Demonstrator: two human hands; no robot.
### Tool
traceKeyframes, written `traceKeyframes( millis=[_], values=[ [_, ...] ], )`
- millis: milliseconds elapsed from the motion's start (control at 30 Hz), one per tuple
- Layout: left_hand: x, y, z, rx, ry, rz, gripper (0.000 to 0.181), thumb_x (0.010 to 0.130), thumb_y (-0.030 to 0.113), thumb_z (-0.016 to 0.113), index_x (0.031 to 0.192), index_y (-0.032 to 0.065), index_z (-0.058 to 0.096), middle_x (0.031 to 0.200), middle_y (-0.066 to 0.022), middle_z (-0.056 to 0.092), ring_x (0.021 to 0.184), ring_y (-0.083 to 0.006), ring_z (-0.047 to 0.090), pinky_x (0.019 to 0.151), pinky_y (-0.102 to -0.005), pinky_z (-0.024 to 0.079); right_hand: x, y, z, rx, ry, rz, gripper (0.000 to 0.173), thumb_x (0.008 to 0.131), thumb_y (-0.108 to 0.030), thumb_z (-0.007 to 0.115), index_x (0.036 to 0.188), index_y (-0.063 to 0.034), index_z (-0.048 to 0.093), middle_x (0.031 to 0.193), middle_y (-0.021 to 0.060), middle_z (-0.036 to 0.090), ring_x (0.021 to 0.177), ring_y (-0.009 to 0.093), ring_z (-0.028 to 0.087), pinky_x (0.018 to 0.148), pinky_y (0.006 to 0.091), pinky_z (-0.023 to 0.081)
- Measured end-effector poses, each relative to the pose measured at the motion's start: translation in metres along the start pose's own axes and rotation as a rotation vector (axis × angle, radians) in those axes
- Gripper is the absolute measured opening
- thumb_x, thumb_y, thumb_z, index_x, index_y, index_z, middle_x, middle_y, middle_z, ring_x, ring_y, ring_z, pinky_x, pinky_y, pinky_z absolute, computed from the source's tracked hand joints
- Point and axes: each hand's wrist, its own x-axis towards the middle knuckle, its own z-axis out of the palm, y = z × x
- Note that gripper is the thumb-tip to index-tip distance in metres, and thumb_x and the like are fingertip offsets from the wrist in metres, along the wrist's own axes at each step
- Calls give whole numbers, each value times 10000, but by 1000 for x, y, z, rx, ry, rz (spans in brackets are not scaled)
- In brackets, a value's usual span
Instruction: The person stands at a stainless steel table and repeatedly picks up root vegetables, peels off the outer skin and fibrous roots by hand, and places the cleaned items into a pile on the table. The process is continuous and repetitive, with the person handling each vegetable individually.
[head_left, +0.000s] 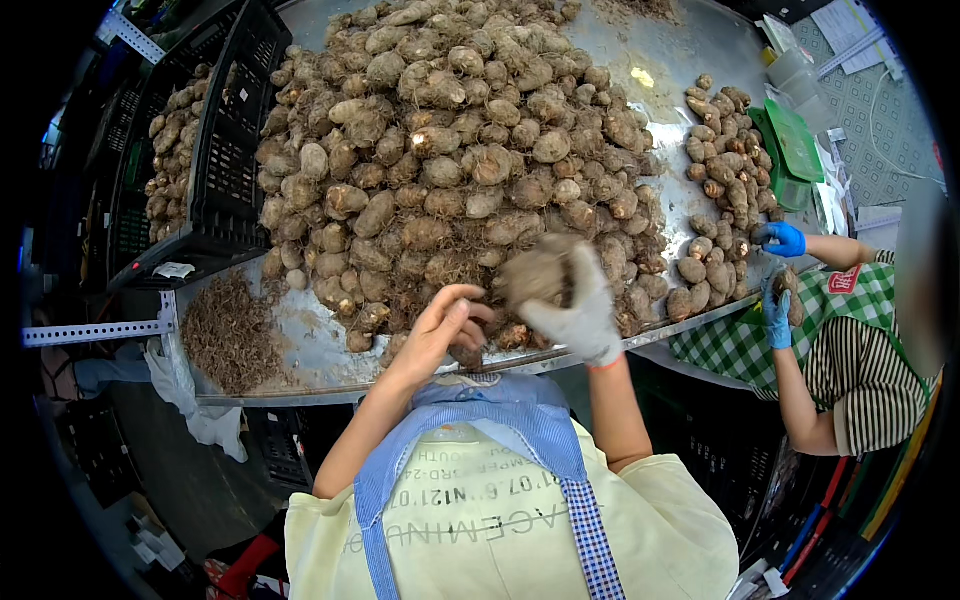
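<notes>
A large heap of brown, hairy taro corms (450, 165) covers the metal table in front of me. My right hand (574, 300), in a pale work glove, grips a big taro corm (534, 276) over the heap's near edge; both are blurred. My bare left hand (442, 330) is just left of it, fingers apart and curled, near the table's front edge. A dark corm (469, 356) lies right below its fingertips; whether they touch it I cannot tell. Loose fibrous roots lie around both hands.
A black plastic crate (236, 135) with corms stands at the left, above a pile of root fibres (232, 337). At the right, a co-worker's blue-gloved hands (780, 240) are beside a smaller row of corms (720, 172) and a green plastic container (787, 150).
</notes>
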Motion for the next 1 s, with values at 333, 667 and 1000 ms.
traceKeyframes(
  millis=[333, 667, 1000],
  values=[
    [-9, 5, -14, -402, 82, -21, 486, 972, 459, 359, 1183, 54, 525, 1001, -106, 621, 840, -192, 592, 647, -341, 496, 25, 25, -11, -138, -19, -94, 337, 751, -132, 597, 1067, -18, 598, 1051, 103, 616, 954, 208, 584, 844, 347, 482],
    [-7, 2, -11, -322, 182, -145, 435, 973, 433, 371, 1160, 71, 526, 1001, -104, 622, 914, -219, 603, 672, -364, 479, 61, 192, -227, -1316, 313, 663, 456, 810, -240, 567, 1250, -142, 500, 1208, 183, 518, 1139, 329, 509, 884, 412, 465],
    [-3, -7, -25, -356, 125, -160, 424, 972, 416, 402, 1187, 70, 518, 1047, -82, 610, 924, -196, 599, 705, -364, 509, 114, 232, -266, -174, 542, 291, 290, 824, -268, 656, 941, -5, 626, 682, 33, 598, 654, 171, 612, 598, 287, 518]
  ],
)
